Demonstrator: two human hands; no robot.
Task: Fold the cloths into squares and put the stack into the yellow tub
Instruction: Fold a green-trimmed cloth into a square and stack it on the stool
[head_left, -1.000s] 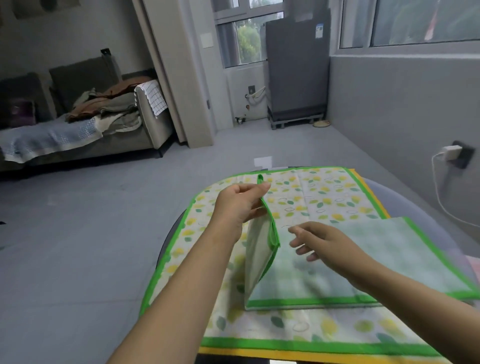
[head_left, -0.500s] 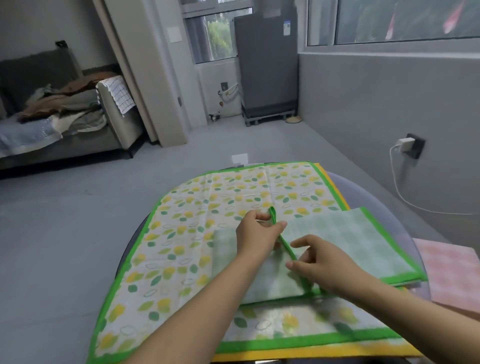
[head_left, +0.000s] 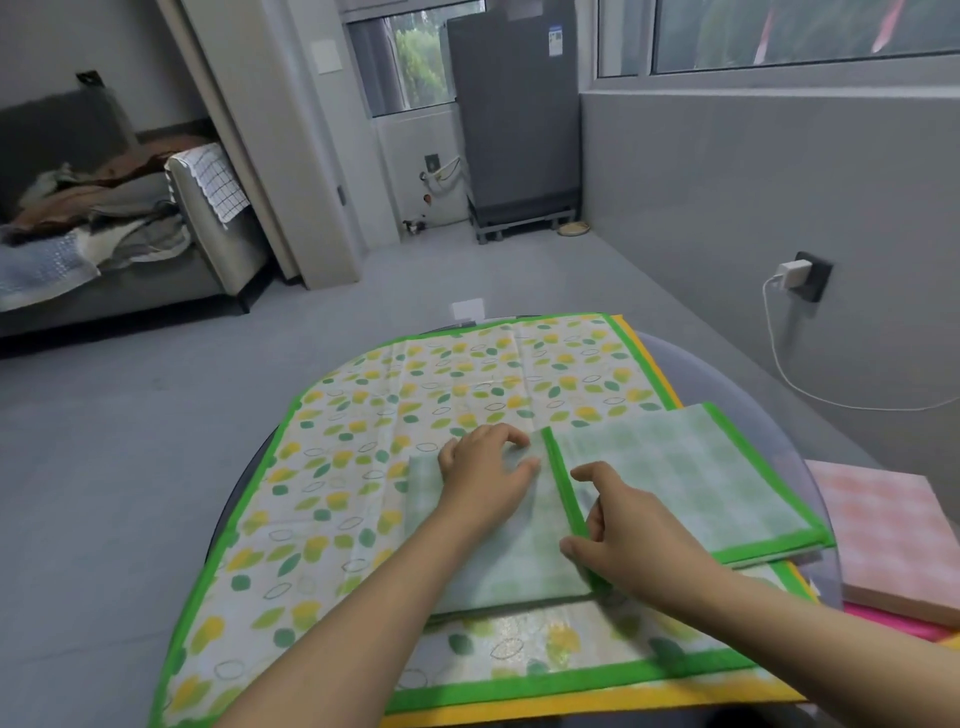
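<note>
Currently, at the lower centre of the frame, a pale green checked cloth with a bright green border (head_left: 675, 467) is being folded on a leaf-printed cloth with a green edge (head_left: 415, 379), which is spread over a round grey table (head_left: 727, 364). The step in hand is judged to be a fold of the checked cloth towards a square.

The right hand (head_left: 639, 540) is seen at the near end of the turned-over green edge, which appears to be pinched between thumb and curled fingers, while the forefinger is extended along the cloth. Slightly farther up, the left hand (head_left: 485, 478) is laid on the single layer left of that edge, its fingers bent and pressed down on the fabric near the far corner.

Next, the edges probably need to be aligned and the crease flattened.

At the right edge, a folded pink checked cloth (head_left: 893, 535) is seen. No yellow tub is visible.
</note>
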